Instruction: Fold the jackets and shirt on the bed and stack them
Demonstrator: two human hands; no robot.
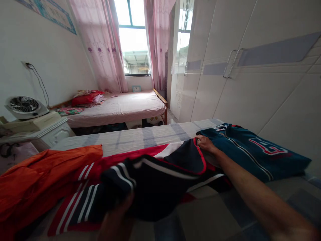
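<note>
A navy, red and white jacket with white-striped bands is spread across the bed in front of me. My right hand pinches its red-trimmed edge at the far side. Nearer to me, my left hand is blurred, its thumb over the dark fabric below a striped band; that part is lifted off the bed. A folded teal jacket with a zip and a red-and-white letter lies just right of my right hand. Orange clothing lies at the left, partly against the red striped sleeve.
The near bed has a checked sheet. Behind it stands a second bed with red and pink cloths. A fan sits on a cabinet at the left. White wardrobes line the right side.
</note>
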